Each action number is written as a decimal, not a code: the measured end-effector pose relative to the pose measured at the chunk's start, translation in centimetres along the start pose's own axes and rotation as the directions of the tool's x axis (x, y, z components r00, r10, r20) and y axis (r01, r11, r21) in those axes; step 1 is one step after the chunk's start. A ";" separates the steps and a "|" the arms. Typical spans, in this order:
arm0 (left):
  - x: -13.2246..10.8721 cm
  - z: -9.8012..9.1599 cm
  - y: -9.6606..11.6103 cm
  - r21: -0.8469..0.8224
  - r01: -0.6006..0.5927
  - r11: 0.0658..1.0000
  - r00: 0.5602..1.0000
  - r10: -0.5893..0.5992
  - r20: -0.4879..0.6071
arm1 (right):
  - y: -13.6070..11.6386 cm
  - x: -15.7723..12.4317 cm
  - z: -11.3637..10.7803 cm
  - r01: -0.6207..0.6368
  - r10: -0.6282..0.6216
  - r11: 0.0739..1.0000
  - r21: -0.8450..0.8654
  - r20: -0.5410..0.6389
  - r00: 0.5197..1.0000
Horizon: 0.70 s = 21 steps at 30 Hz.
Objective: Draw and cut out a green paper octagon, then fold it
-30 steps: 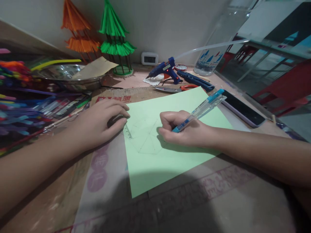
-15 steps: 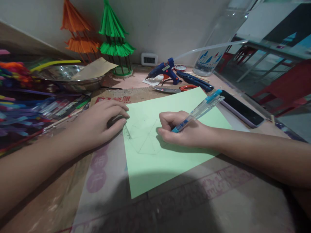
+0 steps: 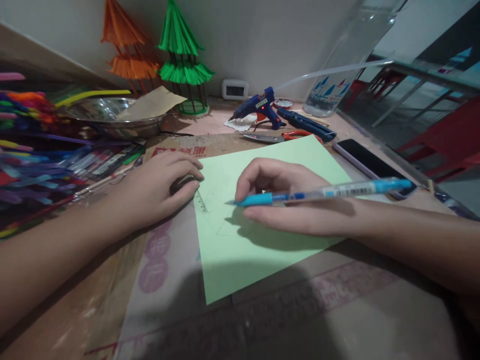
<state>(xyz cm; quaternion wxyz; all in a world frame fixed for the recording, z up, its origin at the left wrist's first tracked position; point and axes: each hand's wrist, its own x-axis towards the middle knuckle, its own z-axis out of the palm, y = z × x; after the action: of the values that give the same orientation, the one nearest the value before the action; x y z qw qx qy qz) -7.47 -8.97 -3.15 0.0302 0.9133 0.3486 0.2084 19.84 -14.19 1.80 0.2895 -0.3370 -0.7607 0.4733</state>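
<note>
My right hand (image 3: 288, 200) pinches a clear pen (image 3: 322, 194) with light-blue grip and end. The pen lies nearly level, its tip pointing left over a pale green sheet of paper (image 3: 255, 270). Whether the tip touches the paper, I cannot tell. Faint grey straight lines run on the sheet, partly hidden by my right hand and its shadow. Resting at the sheet's left edge is my left hand (image 3: 174, 180), fingers curved, with a gap between thumb and forefinger. By its thumb shows a small narrow strip with tick marks (image 3: 201, 202), perhaps a ruler's end.
Behind the paper lie a blue glue gun (image 3: 258, 107), a utility knife (image 3: 307, 124) and orange-handled pliers or scissors (image 3: 296, 135). A phone (image 3: 371, 162) is at right. Left are a metal bowl (image 3: 112, 127) and colourful pipe cleaners (image 3: 30, 175). Green (image 3: 185, 65) and orange (image 3: 129, 45) tiered models stand behind.
In my right hand the pen has swung from steeply raised to almost level, its tip now showing on the left. The right fingers have opened out somewhat. My left hand stays in place.
</note>
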 end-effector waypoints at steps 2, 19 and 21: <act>0.0 0.0 0.0 0.004 -0.002 1.000 1.000 0.002 -0.001 | 0.4 -0.3 0.6 -0.012 0.014 0.999 -0.042 0.034 0.999; 0.2 -0.2 0.5 -0.007 0.013 1.000 1.000 -0.013 0.020 | 2.0 0.3 1.6 0.126 -0.122 0.975 -0.185 0.032 0.992; 0.2 -0.1 0.5 -0.010 0.016 1.000 1.000 -0.015 0.020 | 2.1 0.3 1.6 0.127 -0.121 0.972 -0.200 0.043 0.992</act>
<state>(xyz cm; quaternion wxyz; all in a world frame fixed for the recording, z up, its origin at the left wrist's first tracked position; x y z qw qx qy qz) -7.08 -9.19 -2.86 0.0399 0.9125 0.3543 0.2008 18.91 -14.09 -0.65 0.2711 -0.3092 -0.8287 0.3797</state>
